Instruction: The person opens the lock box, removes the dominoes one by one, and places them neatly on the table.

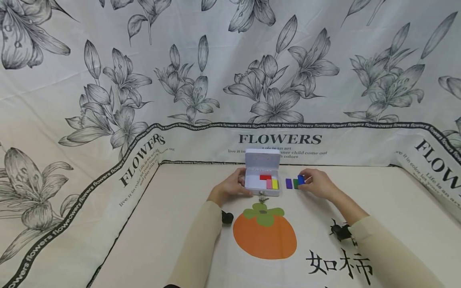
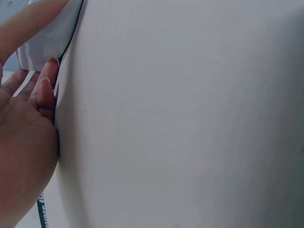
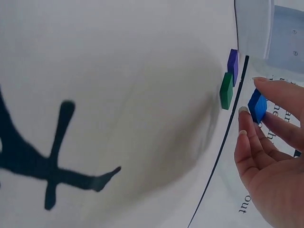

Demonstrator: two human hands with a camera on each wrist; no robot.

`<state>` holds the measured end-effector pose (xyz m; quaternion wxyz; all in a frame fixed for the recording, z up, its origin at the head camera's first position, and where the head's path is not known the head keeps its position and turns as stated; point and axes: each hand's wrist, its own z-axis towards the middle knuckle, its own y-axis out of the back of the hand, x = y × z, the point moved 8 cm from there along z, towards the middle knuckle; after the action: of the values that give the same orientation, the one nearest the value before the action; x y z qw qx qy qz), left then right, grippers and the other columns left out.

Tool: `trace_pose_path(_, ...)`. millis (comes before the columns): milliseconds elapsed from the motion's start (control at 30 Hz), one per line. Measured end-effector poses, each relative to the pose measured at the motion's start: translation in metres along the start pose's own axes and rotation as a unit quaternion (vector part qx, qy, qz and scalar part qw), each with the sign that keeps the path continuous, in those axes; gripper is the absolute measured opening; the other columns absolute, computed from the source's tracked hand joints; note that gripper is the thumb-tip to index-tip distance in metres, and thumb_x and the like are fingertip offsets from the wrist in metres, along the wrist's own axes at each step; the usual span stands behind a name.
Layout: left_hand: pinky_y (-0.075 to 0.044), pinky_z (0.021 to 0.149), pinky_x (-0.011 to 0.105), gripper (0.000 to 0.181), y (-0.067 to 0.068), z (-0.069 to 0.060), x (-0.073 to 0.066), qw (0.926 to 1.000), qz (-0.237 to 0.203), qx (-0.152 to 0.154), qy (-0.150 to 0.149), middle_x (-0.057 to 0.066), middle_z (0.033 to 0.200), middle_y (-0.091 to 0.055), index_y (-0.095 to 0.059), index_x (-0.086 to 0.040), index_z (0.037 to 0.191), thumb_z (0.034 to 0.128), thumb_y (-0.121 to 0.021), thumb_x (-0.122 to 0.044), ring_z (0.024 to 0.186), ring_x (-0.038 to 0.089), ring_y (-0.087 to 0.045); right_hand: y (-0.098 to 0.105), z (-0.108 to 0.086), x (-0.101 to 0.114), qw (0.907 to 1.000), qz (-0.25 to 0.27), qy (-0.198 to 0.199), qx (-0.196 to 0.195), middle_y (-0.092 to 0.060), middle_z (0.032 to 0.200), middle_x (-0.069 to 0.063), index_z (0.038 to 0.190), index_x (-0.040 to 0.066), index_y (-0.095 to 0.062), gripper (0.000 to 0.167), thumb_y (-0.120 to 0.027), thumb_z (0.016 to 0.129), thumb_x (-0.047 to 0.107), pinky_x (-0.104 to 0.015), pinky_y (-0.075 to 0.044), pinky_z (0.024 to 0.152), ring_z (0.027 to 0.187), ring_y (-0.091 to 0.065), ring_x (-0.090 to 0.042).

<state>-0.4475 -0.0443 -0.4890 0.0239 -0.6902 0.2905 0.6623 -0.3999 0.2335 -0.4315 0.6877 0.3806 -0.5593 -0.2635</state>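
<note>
A white box (image 1: 251, 183) with its lid raised holds red (image 1: 265, 177), pink (image 1: 269, 184) and yellow (image 1: 275, 184) blocks. My left hand (image 1: 231, 185) grips the box's left side, thumb along the front; in the left wrist view the hand (image 2: 23, 118) lies around a corner of the box (image 2: 47, 45). Between thumb and fingers, my right hand (image 1: 318, 184) pinches a blue block (image 1: 301, 180), seen tilted in the right wrist view (image 3: 257, 106). Right of the box, a purple block (image 1: 289, 183) and a green block (image 1: 295, 183) lie on the table.
The light tabletop (image 1: 162, 224) bears an orange persimmon print (image 1: 264, 238) and black characters (image 1: 349, 264). Small keys (image 1: 263, 199) hang at the box's front latch. Behind the table stands a flower-printed curtain (image 1: 201, 144), which also borders the sides.
</note>
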Motion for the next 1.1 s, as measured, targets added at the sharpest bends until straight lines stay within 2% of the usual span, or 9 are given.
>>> trace_pose_path(300,-0.035,0.097,0.037,0.099,-0.001,0.0,0.0,1.0,-0.006,0.001,0.002,0.01,0.107,-0.056,-0.038,-0.015,0.152,0.0694,-0.09,0.002,0.1,0.02,-0.048,-0.001,0.001,-0.016,0.9995,-0.02,-0.017,0.017,-0.064,0.112,-0.028,0.124,-0.011,-0.061,0.043,-0.075,0.088,0.007,-0.054,-0.052,0.089,0.099,-0.062,-0.038)
trace_pose_path(500,-0.035,0.097,0.038,0.099,-0.001,-0.001,-0.001,1.0,-0.008,-0.002,0.003,0.011,0.106,-0.057,-0.038,-0.016,0.152,0.0696,-0.09,0.003,0.1,0.021,-0.049,-0.004,0.005,-0.027,0.999,-0.035,-0.015,0.025,-0.063,0.107,-0.024,0.124,-0.01,-0.061,0.044,-0.076,0.089,0.011,-0.049,-0.051,0.083,0.092,-0.059,-0.033)
trace_pose_path(767,-0.035,0.097,0.038,0.1,0.0,-0.001,-0.001,1.0,-0.002,-0.005,0.004,0.008,0.102,-0.058,-0.039,-0.018,0.151,0.0686,-0.091,0.002,0.098,0.02,-0.05,-0.004,0.012,-0.031,0.9984,-0.048,-0.007,0.029,-0.063,0.098,-0.02,0.122,-0.011,-0.062,0.043,-0.078,0.087,0.011,-0.045,-0.048,0.078,0.085,-0.056,-0.029)
trace_pose_path(1100,-0.035,0.098,0.038,0.102,0.0,0.001,0.003,0.9998,-0.004,-0.005,0.017,0.007,0.105,-0.059,-0.039,-0.019,0.152,0.0671,-0.091,0.002,0.101,0.02,-0.05,-0.009,0.012,-0.035,0.9978,-0.037,-0.031,0.044,-0.063,0.106,-0.024,0.125,-0.01,-0.061,0.047,-0.077,0.089,0.015,-0.05,-0.049,0.083,0.092,-0.057,-0.033)
